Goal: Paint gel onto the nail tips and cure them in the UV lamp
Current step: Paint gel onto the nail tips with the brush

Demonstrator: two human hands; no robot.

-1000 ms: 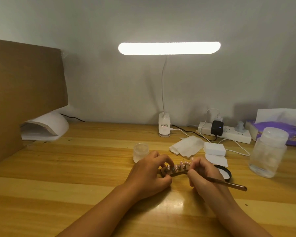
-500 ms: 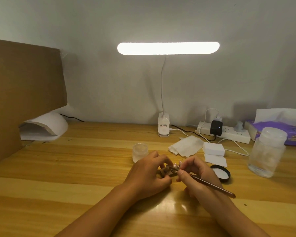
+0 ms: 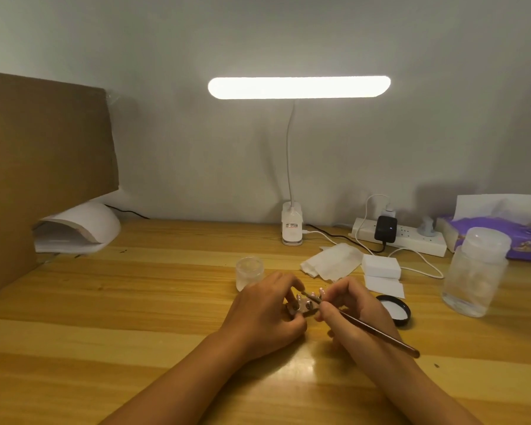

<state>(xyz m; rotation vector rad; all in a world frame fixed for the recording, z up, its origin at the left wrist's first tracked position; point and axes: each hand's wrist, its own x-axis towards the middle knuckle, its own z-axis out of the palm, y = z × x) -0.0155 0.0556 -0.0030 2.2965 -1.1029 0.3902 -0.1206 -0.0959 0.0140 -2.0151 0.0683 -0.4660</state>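
Observation:
My left hand [image 3: 265, 314] grips the left end of a small holder strip [image 3: 304, 308] carrying several pale nail tips, low over the wooden table [image 3: 135, 317]. My right hand [image 3: 354, 308] pinches a thin brown gel brush [image 3: 377, 332] like a pen; its tip rests on a nail tip near my left fingers, and the handle points back to the right. A small frosted gel jar [image 3: 249, 271] stands just behind my left hand, with its black lid [image 3: 394, 309] to the right. The white UV lamp [image 3: 80, 228] sits at the far left.
A cardboard sheet [image 3: 43, 167] leans over the UV lamp. Behind the hands are a lit desk lamp [image 3: 298, 87], a power strip [image 3: 402, 237] with cables, folded wipes [image 3: 331, 262], white pads [image 3: 380, 266], a clear plastic bottle [image 3: 472, 271] and a purple tissue pack [image 3: 497, 231].
My right hand has slid left along the strip, bringing the brush tip from the right end toward the nail tips beside my left fingers. The left hand has stayed in place.

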